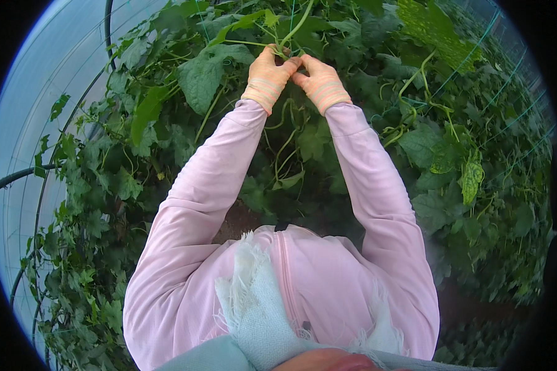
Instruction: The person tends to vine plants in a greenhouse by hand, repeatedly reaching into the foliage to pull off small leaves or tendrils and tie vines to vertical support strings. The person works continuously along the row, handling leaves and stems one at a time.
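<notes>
Both hands wear light orange knitted gloves with striped cuffs and meet at a green climbing vine's stem [298, 28] near the top of the view. My left hand [270, 74] has its thumb and fingers closed around the stem at a leaf joint. Close on its right, my right hand [319, 81] holds its fingertips together against the same spot; whether they pinch something there cannot be told. A thin green twine [292, 16] runs upward beside the stem. A large leaf [202, 81] hangs left of my left hand.
Dense vines surround both arms. A yellow-mottled leaf [438, 35] is at the upper right and another mottled leaf [471, 178] hangs lower. Green strings [466, 60] slant across the right. Plastic film [32, 106] and a dark curved pipe [21, 175] stand at left.
</notes>
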`<state>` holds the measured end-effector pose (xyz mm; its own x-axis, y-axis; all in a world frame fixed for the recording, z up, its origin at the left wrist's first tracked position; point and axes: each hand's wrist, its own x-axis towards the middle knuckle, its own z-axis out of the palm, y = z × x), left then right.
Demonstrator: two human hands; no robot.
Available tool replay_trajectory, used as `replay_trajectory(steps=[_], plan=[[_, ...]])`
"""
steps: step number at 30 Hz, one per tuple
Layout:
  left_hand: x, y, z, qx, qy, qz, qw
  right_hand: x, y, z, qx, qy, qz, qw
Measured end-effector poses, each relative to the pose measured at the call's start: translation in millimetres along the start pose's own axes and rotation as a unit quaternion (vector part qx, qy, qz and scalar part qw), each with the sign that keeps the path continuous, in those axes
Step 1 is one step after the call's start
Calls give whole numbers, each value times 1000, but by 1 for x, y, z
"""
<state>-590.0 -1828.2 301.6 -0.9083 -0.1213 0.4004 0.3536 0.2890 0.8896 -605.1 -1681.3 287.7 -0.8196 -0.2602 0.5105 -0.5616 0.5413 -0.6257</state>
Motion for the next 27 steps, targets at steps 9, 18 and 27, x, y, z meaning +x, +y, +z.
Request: replay_trajectory(steps=[9, 18, 27], plan=[[-3, 13, -31, -148, -133, -49, 979, 6, 3, -26, 165, 39, 94, 981], [12, 8, -34, -159, -119, 29, 980, 5, -7, -39, -5, -20, 82, 996], [78, -8, 9, -168, 11, 59, 984, -8, 48, -19, 84, 253, 124, 956]])
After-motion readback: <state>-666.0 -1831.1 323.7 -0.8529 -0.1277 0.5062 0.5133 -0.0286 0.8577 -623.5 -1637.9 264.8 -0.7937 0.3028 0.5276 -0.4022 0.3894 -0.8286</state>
